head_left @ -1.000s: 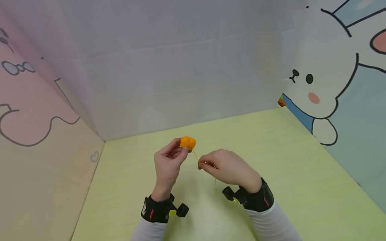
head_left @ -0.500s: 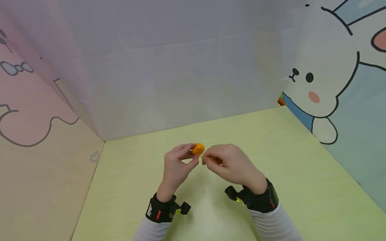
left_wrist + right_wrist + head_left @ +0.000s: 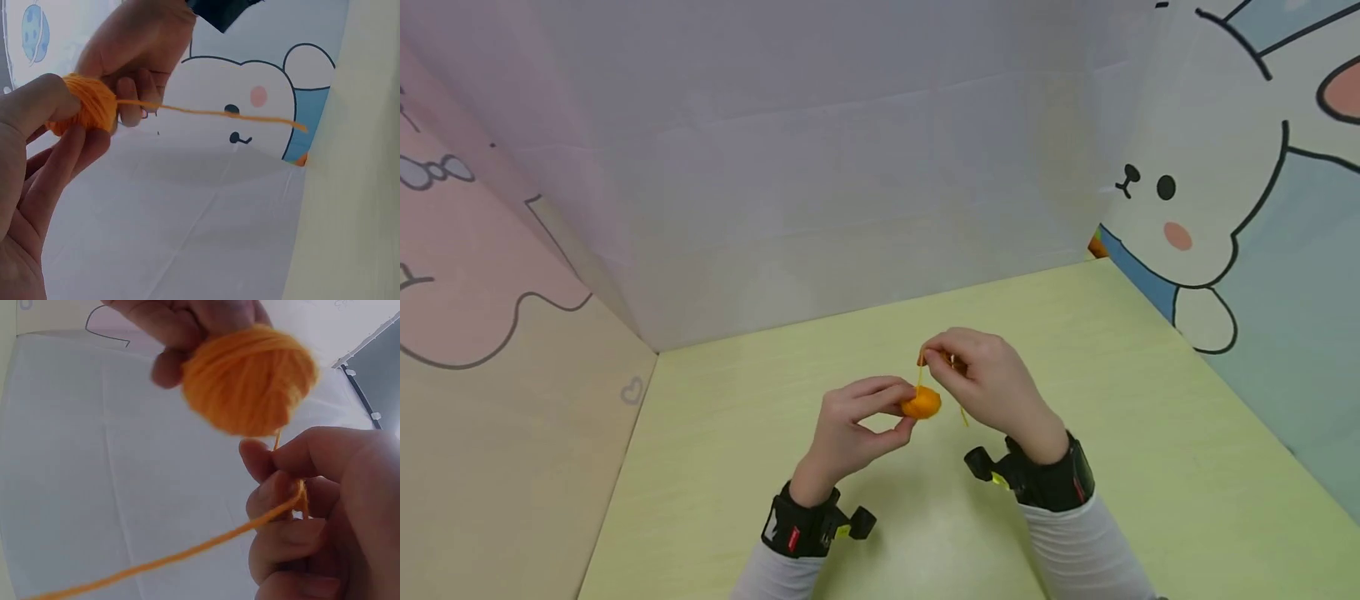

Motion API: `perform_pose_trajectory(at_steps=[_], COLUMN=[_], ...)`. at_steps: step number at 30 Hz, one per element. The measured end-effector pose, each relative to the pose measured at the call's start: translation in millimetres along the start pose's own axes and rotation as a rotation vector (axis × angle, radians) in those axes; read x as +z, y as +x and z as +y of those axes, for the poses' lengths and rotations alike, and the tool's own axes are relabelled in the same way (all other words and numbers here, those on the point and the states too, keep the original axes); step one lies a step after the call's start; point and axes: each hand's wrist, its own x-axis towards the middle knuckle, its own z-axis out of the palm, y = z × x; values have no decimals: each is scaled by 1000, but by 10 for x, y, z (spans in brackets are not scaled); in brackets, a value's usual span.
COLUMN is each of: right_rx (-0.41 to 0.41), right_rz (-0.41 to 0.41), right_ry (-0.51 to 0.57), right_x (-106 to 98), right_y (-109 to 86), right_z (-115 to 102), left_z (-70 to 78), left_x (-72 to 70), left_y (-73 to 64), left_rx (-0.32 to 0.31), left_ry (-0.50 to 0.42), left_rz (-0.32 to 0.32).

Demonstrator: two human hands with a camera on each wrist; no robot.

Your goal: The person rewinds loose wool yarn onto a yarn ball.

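Observation:
A small ball of orange yarn is pinched between the thumb and fingers of my left hand, above the table. My right hand is up and to the right of it, pinching the yarn strand that runs taut from the ball. In the right wrist view, the wound layers of the yarn ball show clearly, and the loose tail passes through the curled fingers and hangs free. The left wrist view also shows that tail sticking out past the right hand.
Below the hands lies a pale yellow-green table. A whitish curtain stands along its back edge, with cartoon-printed panels on the left and right. Each wrist wears a black strap, such as the left strap.
Both hands have shifted right. My left hand has turned the yarn ball and dropped a little, while my right hand first came close to the ball, then rose above it with the strand.

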Motion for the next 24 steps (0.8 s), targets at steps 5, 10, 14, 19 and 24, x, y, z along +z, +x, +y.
perform_pose_trajectory(at_steps=[5, 10, 14, 19, 24], right_rx=[59, 36, 1, -75, -122], right_rz=[-111, -252, -328, -306, -175], right_ry=[-14, -47, -77, -77, 11], right_x=[111, 240, 280, 254, 220], right_y=[19, 27, 2, -36, -45], right_z=[12, -65, -159, -231, -233], left_z=[48, 84, 58, 7, -7], left_x=[-62, -92, -96, -75, -65], left_y=[8, -8, -25, -31, -42], left_rx=[-101, -298, -459, -484, -404], left_ry=[-177, -321, -334, -189, -223], left_rz=[174, 383, 515, 496, 295])
